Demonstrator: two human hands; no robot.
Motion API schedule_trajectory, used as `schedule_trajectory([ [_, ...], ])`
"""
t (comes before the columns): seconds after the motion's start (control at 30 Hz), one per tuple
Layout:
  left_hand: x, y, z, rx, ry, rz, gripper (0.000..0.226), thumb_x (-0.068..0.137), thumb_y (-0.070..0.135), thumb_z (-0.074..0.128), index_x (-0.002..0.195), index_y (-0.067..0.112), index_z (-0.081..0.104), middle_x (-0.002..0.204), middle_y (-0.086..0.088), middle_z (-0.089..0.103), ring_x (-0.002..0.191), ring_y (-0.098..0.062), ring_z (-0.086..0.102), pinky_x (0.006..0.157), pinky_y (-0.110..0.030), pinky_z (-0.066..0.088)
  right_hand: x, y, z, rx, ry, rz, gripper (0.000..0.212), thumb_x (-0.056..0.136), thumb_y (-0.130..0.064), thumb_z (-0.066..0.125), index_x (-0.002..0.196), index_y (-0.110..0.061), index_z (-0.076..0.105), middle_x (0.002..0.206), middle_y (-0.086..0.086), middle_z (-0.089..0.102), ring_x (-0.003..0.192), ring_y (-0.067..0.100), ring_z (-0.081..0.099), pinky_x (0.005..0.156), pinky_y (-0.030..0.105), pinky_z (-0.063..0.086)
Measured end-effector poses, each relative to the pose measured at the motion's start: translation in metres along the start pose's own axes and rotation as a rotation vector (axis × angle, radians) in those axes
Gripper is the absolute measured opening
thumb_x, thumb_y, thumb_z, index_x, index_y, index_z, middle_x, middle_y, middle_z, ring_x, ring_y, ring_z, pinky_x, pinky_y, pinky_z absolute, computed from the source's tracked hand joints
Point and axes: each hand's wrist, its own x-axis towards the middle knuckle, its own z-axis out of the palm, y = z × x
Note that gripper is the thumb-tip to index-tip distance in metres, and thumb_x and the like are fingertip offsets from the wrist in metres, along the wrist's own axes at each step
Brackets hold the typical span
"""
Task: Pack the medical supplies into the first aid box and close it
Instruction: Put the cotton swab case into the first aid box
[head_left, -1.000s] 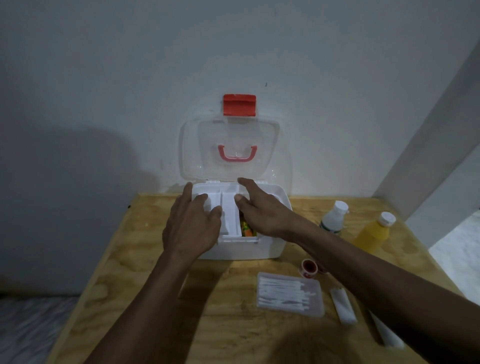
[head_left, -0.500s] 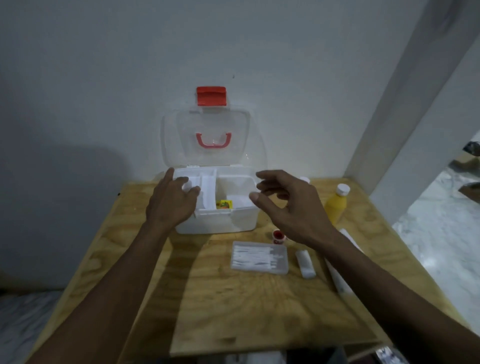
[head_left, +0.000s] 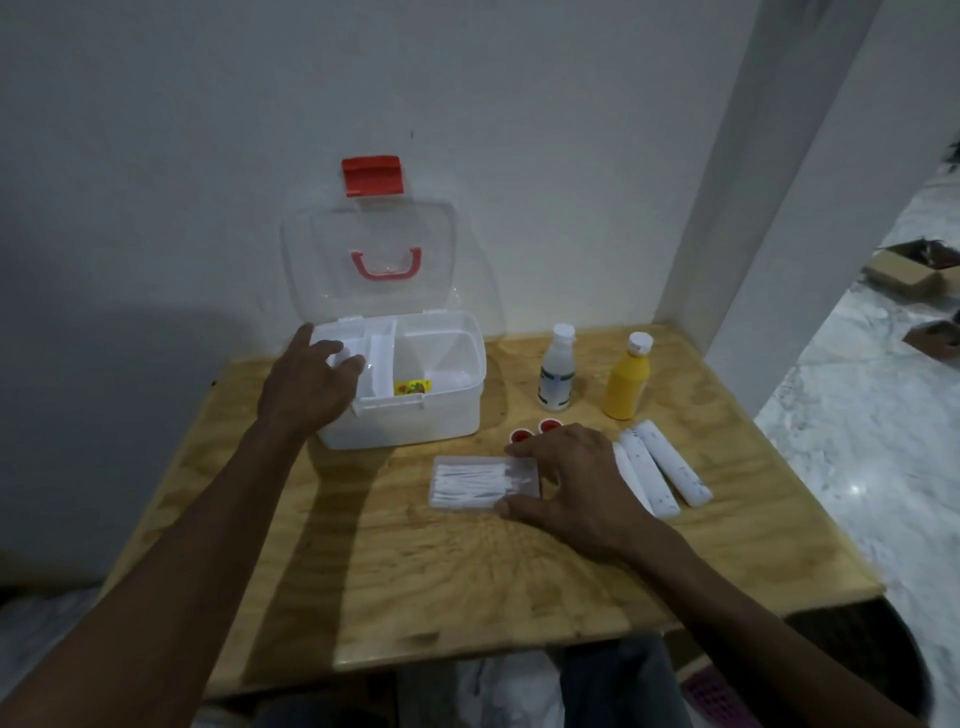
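Two hands apart now, right hand (head_left: 574, 483) dropped onto swab case (head_left: 470, 483), fingers gripping its edges, left hand (head_left: 306, 387) holding box tray (head_left: 382, 364).

A home corner: plywood table (head_left: 467, 587) against a plain white wall (head_left: 156, 130), marble floor (head_left: 857, 467), cardboard boxes (head_left: 914, 270)
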Motion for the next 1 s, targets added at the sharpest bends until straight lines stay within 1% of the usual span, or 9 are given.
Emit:
schedule_trajectory([
  [0.17, 0.001, 0.0, -0.001, -0.01, 0.0, -0.011, 0.051, 0.093, 0.048, 0.05, 0.135, 0.02, 0.055, 0.162, -0.002, 0.02, 0.141, -0.032, 0.035, 0.111, -0.046, 0.029, 0.003, 0.002, 0.004, -0.073, -0.085, 0.038, 0.072, 0.07, -0.075, 0.062, 0.13, -0.036, 0.055, 0.129, -0.013, 0.057, 0.126, 0.01, 0.04, 0.114, 0.049, 0.015],
  [0.37, -0.001, 0.001, 0.0, -0.011, 0.003, -0.008, 0.05, 0.095, 0.047, 0.049, 0.135, 0.019, 0.056, 0.162, -0.003, 0.02, 0.141, -0.033, 0.034, 0.111, -0.047, 0.029, 0.001, -0.003, 0.005, -0.031, -0.1, 0.036, 0.066, 0.075, -0.069, 0.064, 0.13, -0.034, 0.056, 0.131, -0.013, 0.058, 0.125, 0.009, 0.044, 0.114, 0.045, 0.012],
  [0.43, -0.001, 0.001, 0.0, -0.011, 0.007, -0.004, 0.049, 0.095, 0.047, 0.049, 0.134, 0.019, 0.056, 0.162, -0.003, 0.02, 0.14, -0.034, 0.035, 0.11, -0.047, 0.03, -0.001, -0.007, 0.001, -0.004, -0.08, 0.019, 0.064, 0.078, -0.063, 0.067, 0.133, -0.033, 0.055, 0.134, -0.016, 0.056, 0.126, 0.005, 0.042, 0.113, 0.039, 0.014],
  [0.53, -0.002, 0.0, 0.0, -0.009, 0.011, 0.004, 0.048, 0.096, 0.046, 0.049, 0.134, 0.019, 0.057, 0.162, -0.004, 0.021, 0.14, -0.034, 0.036, 0.11, -0.048, 0.032, -0.004, -0.014, -0.012, 0.088, -0.05, 0.006, 0.063, 0.078, -0.055, 0.073, 0.134, -0.032, 0.056, 0.131, -0.019, 0.054, 0.118, 0.0, 0.042, 0.106, 0.027, 0.028],
  [0.63, -0.001, 0.0, 0.0, -0.023, 0.011, 0.004, 0.047, 0.095, 0.046, 0.05, 0.133, 0.019, 0.058, 0.162, -0.003, 0.02, 0.14, -0.034, 0.036, 0.109, -0.047, 0.032, -0.002, -0.024, -0.033, 0.239, 0.002, -0.009, 0.061, 0.073, -0.048, 0.079, 0.128, -0.029, 0.062, 0.125, -0.022, 0.055, 0.112, -0.014, 0.047, 0.095, 0.006, 0.034],
  [0.7, -0.001, 0.0, 0.0, -0.03, 0.009, 0.004, 0.047, 0.095, 0.047, 0.05, 0.132, 0.019, 0.058, 0.162, -0.003, 0.02, 0.139, -0.034, 0.037, 0.109, -0.046, 0.033, 0.005, -0.034, -0.049, 0.309, 0.043, -0.025, 0.059, 0.071, -0.044, 0.081, 0.124, -0.025, 0.065, 0.124, -0.018, 0.06, 0.112, -0.016, 0.051, 0.091, 0.001, 0.036],
  [0.77, -0.002, 0.001, -0.001, -0.033, 0.008, 0.005, 0.047, 0.095, 0.047, 0.05, 0.132, 0.019, 0.058, 0.162, -0.003, 0.02, 0.139, -0.034, 0.037, 0.109, -0.046, 0.033, 0.019, -0.045, -0.067, 0.313, 0.074, -0.06, 0.059, 0.07, -0.042, 0.083, 0.123, -0.022, 0.067, 0.124, -0.013, 0.064, 0.114, -0.008, 0.055, 0.094, 0.004, 0.039],
  [0.87, -0.003, 0.002, -0.002, -0.041, 0.008, -0.005, 0.047, 0.095, 0.046, 0.05, 0.133, 0.019, 0.058, 0.162, -0.002, 0.02, 0.14, -0.034, 0.036, 0.11, -0.046, 0.032, 0.052, -0.058, -0.089, 0.22, 0.092, -0.094, 0.064, 0.071, -0.048, 0.08, 0.128, -0.025, 0.064, 0.129, -0.009, 0.062, 0.119, 0.001, 0.055, 0.103, 0.019, 0.041],
  [1.0, -0.005, 0.003, -0.003, -0.056, 0.013, -0.008, 0.047, 0.095, 0.047, 0.05, 0.133, 0.02, 0.059, 0.163, -0.001, 0.019, 0.141, -0.033, 0.035, 0.11, -0.044, 0.032, 0.1, -0.057, -0.096, 0.118, 0.08, -0.086, 0.065, 0.073, -0.053, 0.076, 0.129, -0.022, 0.063, 0.132, -0.001, 0.063, 0.118, 0.013, 0.057, 0.102, 0.033, 0.046],
])
